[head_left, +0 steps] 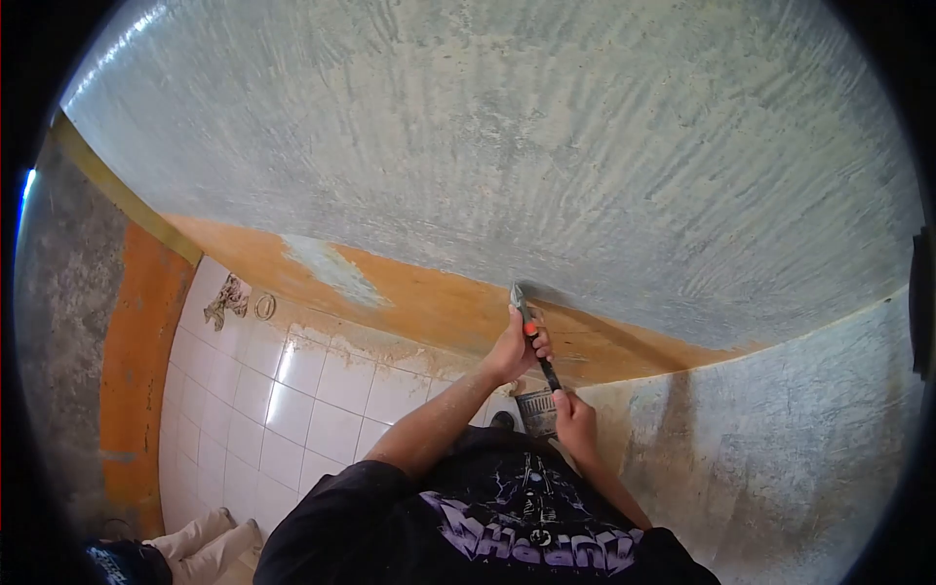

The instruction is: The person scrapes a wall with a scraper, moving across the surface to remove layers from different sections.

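A scraper [546,370] with a black handle, an orange-red part and a grey metal head slants up toward the wall [507,146]. Its head meets the wall at the border between the scraped grey surface and the orange paint band [439,302]. My left hand [517,349] is closed around the upper handle, just below the head. Lower down, my right hand [575,419] grips the handle's end. The exact edge of the head is too small to make out.
White floor tiles [327,395] lie below, with paint dust along the wall's foot. A crumpled rag [227,300] and a ring-shaped object [264,306] rest near the left corner. A dark grate-like object [536,411] is by my foot. Another person's legs [210,546] show at lower left.
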`<state>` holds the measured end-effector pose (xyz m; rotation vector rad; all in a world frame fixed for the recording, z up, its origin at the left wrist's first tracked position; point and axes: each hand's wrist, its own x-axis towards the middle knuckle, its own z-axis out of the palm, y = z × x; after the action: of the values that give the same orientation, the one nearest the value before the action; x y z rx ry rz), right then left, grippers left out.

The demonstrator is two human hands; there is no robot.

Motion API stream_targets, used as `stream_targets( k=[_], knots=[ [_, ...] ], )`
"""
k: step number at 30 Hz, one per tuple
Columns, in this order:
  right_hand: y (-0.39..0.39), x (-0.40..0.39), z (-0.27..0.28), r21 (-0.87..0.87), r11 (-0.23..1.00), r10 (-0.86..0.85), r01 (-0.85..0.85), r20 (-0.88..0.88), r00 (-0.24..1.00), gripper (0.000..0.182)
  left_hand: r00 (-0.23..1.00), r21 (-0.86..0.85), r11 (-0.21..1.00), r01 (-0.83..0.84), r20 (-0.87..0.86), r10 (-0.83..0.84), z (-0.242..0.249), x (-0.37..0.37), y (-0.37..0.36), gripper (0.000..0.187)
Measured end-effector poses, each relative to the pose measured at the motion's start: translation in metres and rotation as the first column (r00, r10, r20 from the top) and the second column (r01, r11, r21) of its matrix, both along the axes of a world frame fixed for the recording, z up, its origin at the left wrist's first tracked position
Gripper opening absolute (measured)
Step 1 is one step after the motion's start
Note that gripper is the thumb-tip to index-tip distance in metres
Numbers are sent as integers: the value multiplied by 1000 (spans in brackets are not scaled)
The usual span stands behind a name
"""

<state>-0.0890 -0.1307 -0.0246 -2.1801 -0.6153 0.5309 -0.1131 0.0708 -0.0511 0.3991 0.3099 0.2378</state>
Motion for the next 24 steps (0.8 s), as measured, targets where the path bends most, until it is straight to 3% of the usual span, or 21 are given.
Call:
stream_targets(
  k=[5, 9, 12, 15, 18, 19, 24],
  knots=[
    [-4, 0, 3, -25, 999, -27, 25, -54, 998, 43, 993, 1, 995, 104, 50, -104, 1, 5, -5, 65],
    [7, -5, 4, 12, 1000, -15, 15, 0, 1000, 41, 996, 21, 999, 32, 85, -34, 2, -7, 11, 69],
    [7, -5, -7, 48, 998, -26, 27, -18, 1000, 41, 998, -18, 1000, 9, -54, -10, 15, -7, 9, 71],
    [-2, -3, -4, 0, 1000, -30, 30, -68, 997, 41, 992, 18, 992, 123, -27, -123, 9, 5, -1, 71],
    [20, -10, -2, -16, 1000, 13, -13, -21, 1000, 42, 999, -66, 997, 44, 19, -42, 3, -13, 21, 68],
    [28, -13, -3, -8, 1000, 27, -27, 10, 1000, 43, 1000, -17, 1000, 3, 16, -3, 6, -22, 30, 66],
    [17, -23, -9, -7, 999, -52, 51, -54, 997, 43, 998, -5, 998, 65, 0, -65, 13, -17, 19, 64]
  ],
)
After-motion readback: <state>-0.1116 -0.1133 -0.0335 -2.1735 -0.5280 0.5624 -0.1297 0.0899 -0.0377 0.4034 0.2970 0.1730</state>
